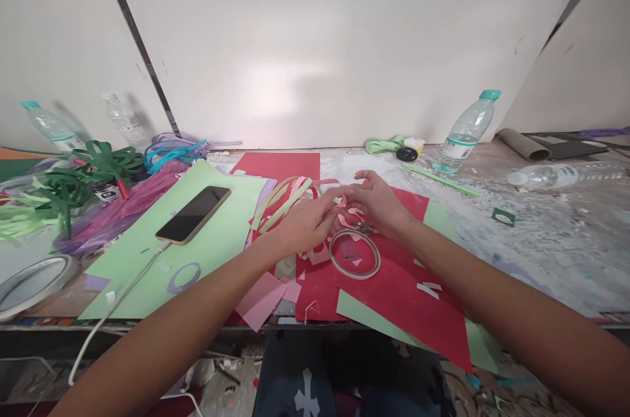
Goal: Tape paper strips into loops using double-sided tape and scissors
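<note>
My left hand point(306, 221) and my right hand point(381, 205) meet above red paper sheets point(413, 279), fingertips close together. Pinched in my left fingers is a thin pink paper strip point(339, 205). My right hand's fingers bend in to the same spot, one finger raised; what they grip is partly hidden. Behind my left hand lie looped pink and green paper strips point(278, 201). Just below the hands a roll of tape point(355, 272) lies flat, with a metal tool point(363, 227), perhaps scissors, at its upper edge and pink paper scraps around it.
To the left, a phone point(193, 215) on a cable rests on light green paper point(118, 256). Green paper flowers point(105, 164) and a larger tape roll point(34, 282) are farther left. A water bottle point(465, 134) leans against the white board point(315, 43); another bottle point(566, 176) lies at right.
</note>
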Demonstrator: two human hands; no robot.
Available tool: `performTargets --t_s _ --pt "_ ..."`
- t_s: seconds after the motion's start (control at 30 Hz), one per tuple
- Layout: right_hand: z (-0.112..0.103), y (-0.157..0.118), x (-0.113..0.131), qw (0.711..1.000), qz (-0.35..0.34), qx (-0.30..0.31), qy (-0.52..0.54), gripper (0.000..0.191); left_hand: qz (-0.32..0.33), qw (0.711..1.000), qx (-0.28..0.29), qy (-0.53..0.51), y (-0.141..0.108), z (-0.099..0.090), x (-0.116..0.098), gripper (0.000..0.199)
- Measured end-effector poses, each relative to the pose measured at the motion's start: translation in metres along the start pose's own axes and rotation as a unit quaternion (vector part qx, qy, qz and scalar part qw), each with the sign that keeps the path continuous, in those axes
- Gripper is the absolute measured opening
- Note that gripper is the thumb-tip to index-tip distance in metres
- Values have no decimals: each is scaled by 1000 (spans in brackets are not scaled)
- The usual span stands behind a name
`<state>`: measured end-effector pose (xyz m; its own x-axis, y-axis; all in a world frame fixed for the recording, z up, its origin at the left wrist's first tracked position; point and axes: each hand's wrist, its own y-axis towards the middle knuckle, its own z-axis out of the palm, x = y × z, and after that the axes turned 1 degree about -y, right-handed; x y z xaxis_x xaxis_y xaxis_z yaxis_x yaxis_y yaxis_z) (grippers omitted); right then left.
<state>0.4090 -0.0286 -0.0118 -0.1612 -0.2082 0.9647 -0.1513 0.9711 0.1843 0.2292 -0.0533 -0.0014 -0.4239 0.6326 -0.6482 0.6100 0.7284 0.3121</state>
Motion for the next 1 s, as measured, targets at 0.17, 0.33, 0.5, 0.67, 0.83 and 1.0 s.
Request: performTargets --t_s 0.17,0.33,0.5,0.67,0.83,1.0 --pt "-8 2 7 998 -21 -63 16 44 -46 988 -68 -127 4 2 3 42" --pt "-1 -4 11 995 -70 -68 -10 39 -64 989 -60 -123 10 2 8 32" --pt "2 -7 12 994 -82 -73 -13 38 -69 989 -41 -123 11 0 14 34" --pt "2 -6 11 994 -82 -72 -7 36 -80 987 -26 -138 10 -2 17 33" --pt "-5 -4 13 989 -105 -64 -83 31 -121 977 -46 -167 9 -3 20 31" --pt "-16 -5 20 982 -102 40 -153 21 -151 968 -88 -181 10 -4 23 30"
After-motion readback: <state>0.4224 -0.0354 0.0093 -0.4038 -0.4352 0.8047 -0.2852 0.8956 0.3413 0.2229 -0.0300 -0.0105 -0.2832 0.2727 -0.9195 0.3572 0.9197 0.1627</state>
